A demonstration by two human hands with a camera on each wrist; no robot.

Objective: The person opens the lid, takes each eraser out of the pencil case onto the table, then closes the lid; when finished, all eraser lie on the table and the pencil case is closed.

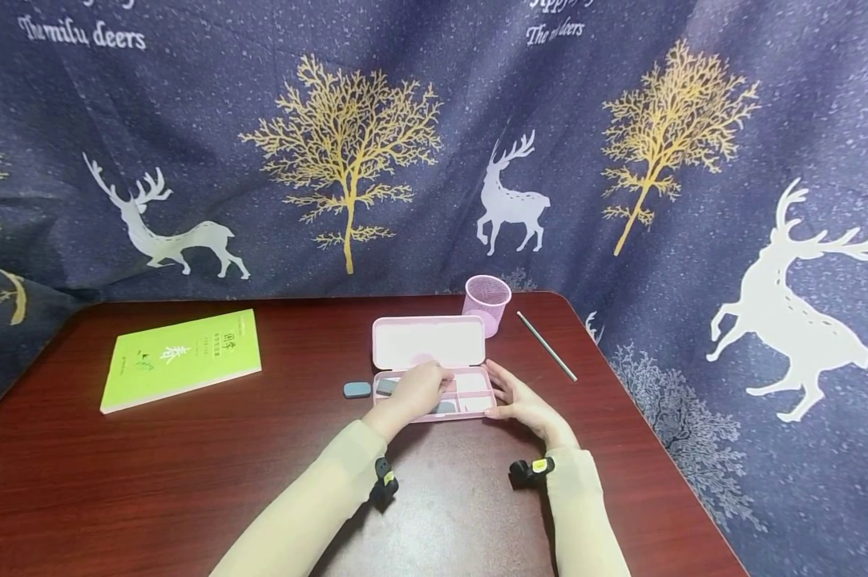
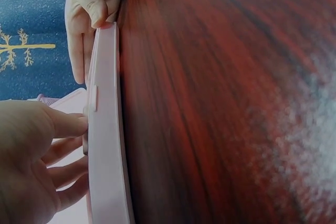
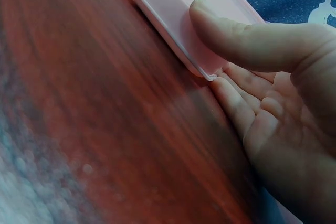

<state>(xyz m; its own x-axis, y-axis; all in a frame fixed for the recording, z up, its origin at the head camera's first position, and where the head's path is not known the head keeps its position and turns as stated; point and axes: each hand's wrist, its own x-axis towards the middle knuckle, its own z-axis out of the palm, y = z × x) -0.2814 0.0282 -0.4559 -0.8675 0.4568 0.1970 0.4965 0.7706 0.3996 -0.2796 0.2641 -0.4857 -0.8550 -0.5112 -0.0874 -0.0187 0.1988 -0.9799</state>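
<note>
A pink pencil case [image 1: 470, 416] stands on the table with its lid [image 1: 426, 340] raised. My left hand [image 1: 419, 389] reaches over the case from the left, its fingers bent down inside. In the left wrist view, a small dark piece [image 2: 85, 144] shows by its fingertips, partly hidden; whether they pinch it is unclear. My right hand [image 1: 523, 405] holds the case's right end, thumb [image 3: 210, 27] over the rim and fingers along the outside. Inside the case lie a grey piece [image 1: 386, 387] at left and a blue-grey piece [image 1: 445, 407] in front.
A blue-grey oval-cornered piece [image 1: 357, 389] lies just left of the case. Behind it stands a pink mesh pen holder [image 1: 487, 300]. A thin green pencil-like stick [image 1: 547, 346] lies at the right, a green book [image 1: 181, 358] at the left. A patterned curtain [image 1: 419, 144] hangs behind the table.
</note>
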